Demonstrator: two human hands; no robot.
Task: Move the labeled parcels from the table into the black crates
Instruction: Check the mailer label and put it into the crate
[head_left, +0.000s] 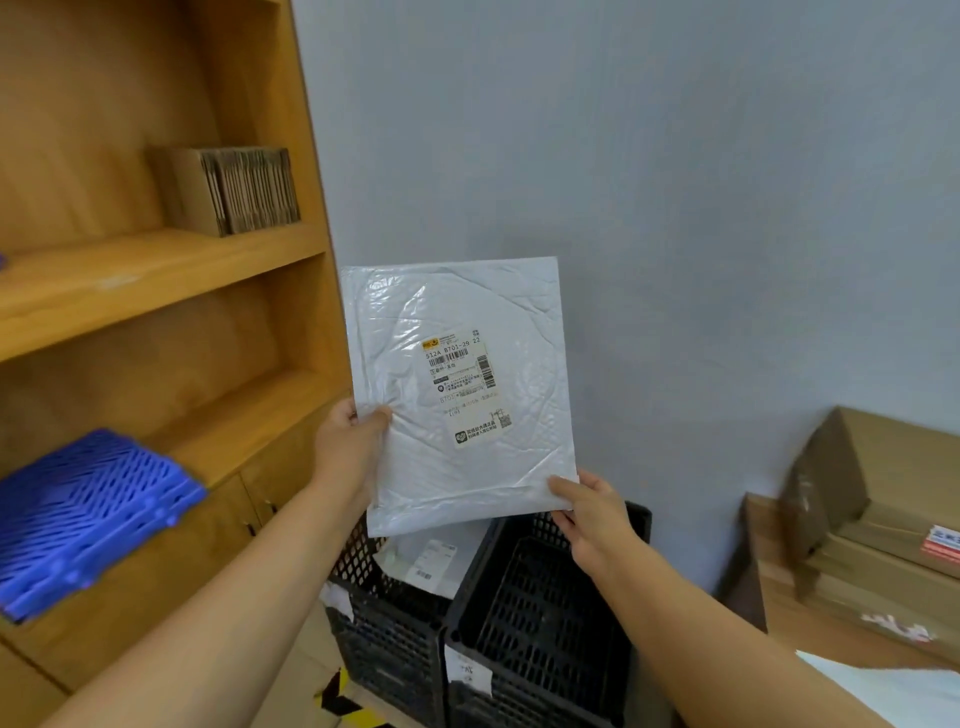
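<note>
I hold a flat white plastic parcel (457, 395) upright in front of the wall, its shipping label (462, 387) facing me. My left hand (350, 441) pinches its left edge and my right hand (592, 514) grips its lower right corner. Directly below stand two black lattice crates side by side on the floor. The left crate (384, 629) holds another white labeled parcel (431, 561). The right crate (540, 613) shows only its bare bottom. The held parcel hangs above the gap between both crates, apart from them.
A wooden shelf unit (156, 280) fills the left, with stacked cardboard (228, 189) and a blue plastic grid (88, 514) on it. Flattened cardboard boxes (878, 509) lie on a wooden table (779, 597) at the right. Yellow-black tape (343, 701) marks the floor.
</note>
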